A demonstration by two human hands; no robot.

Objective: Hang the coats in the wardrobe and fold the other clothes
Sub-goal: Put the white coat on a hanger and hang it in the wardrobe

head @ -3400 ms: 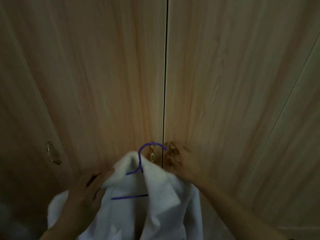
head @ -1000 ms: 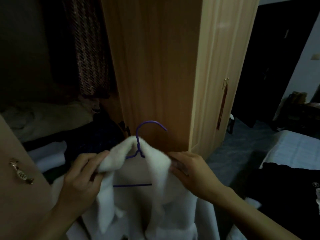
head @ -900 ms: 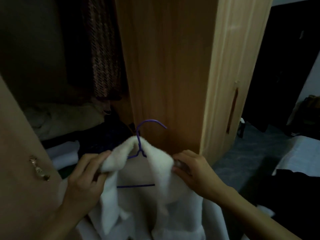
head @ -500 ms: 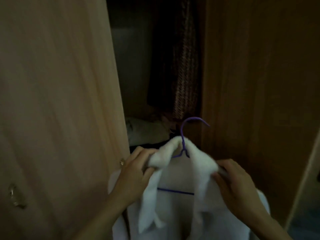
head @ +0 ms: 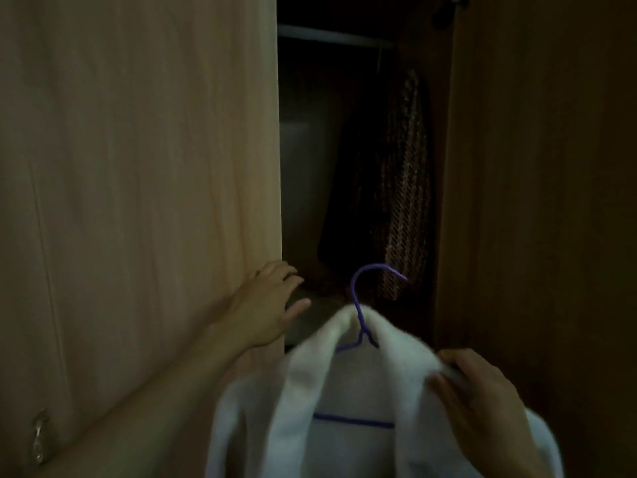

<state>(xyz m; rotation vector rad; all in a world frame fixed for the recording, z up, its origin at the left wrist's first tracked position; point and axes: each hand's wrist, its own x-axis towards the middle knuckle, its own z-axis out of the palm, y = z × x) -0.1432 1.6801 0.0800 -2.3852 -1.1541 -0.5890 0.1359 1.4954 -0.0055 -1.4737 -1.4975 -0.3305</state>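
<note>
**Inspector:** What has changed since the last look?

**Operator:** My left hand [head: 267, 301] has let go of the white coat's [head: 348, 384] collar and gone to the edge of the left wardrobe door [head: 138, 201]; half a second ago both hands were on the garment. My view has also lifted, so the hanging rail [head: 336, 36] now shows at the top of the opening.

**Inspector:** State of each grip?

**Operator:** Left hand is open, fingers spread against the door edge, holding nothing; right hand [head: 482, 405] is closed on the coat's right shoulder, where I judge the hanger arm lies under the cloth. The coat sits on the purple hanger [head: 362, 305], hook upright and free, low in front of the opening, well below the rail.

**Inspector:** Step in hand, and the next move?

**Operator:** Hanging the first coat; door clearance only, I judge. Next calls for a one-handed lift to the rail, hook turned over it, left of the patterned garment [head: 403, 201] already hanging; the interior is dark, so I would go slowly.
</note>
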